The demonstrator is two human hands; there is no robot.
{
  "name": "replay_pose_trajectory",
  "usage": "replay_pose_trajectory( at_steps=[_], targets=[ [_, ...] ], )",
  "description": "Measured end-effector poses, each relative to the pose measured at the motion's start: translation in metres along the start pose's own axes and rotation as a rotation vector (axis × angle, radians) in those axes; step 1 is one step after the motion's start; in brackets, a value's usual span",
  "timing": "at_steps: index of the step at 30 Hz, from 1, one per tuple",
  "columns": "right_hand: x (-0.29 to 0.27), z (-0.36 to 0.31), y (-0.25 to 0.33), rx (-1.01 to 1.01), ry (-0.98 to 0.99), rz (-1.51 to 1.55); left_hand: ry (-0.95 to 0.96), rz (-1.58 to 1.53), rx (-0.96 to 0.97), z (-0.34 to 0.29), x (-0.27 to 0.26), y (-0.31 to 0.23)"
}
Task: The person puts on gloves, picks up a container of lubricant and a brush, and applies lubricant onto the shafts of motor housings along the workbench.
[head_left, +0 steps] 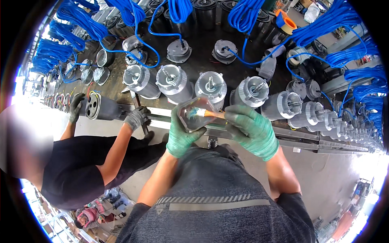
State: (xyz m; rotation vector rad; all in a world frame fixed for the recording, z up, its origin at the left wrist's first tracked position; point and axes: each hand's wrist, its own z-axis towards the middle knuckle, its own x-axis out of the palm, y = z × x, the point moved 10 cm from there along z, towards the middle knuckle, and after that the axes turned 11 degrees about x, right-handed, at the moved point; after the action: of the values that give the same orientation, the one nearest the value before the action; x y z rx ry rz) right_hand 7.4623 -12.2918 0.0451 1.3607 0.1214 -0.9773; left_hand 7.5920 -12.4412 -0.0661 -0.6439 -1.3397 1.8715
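Note:
My left hand [181, 137], in a green-grey work glove, is closed around a shallow see-through container [188, 123], tilted in front of my chest. A paintbrush [214, 114] with a wooden handle reaches into it; its bristles look smeared with blue-green. My right hand [253, 131], gloved alike, pinches the end of that handle from the right. Just beyond both hands, a row of silver-grey motors [173, 84] stands along the bench edge, shafts pointing up. The nearest motor [211, 86] is directly behind the container, which partly covers it.
At left, a co-worker's gloved hands [136, 118] are at a hammer-like tool and a dark motor housing [106, 107]. Coiled blue cables [244, 16] run to motor end covers [178, 51] on the dark bench [198, 60]. An orange tape roll [286, 22] lies behind.

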Motion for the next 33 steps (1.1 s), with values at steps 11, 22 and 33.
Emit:
replay_pose_trajectory(
  at_steps=[11,22,33],
  targets=[
    [-0.025,0.013,-0.023,0.145,0.137,0.140,-0.039,0.023,-0.047,-0.002,0.022,0.001],
    [0.010,0.059,0.013,-0.066,0.511,-0.122,0.077,-0.205,-0.022,0.008,0.038,-0.029],
    [-0.015,0.204,0.001,-0.087,0.373,-0.380,-0.139,-0.180,-0.173,-0.039,-0.062,0.000]
  ],
)
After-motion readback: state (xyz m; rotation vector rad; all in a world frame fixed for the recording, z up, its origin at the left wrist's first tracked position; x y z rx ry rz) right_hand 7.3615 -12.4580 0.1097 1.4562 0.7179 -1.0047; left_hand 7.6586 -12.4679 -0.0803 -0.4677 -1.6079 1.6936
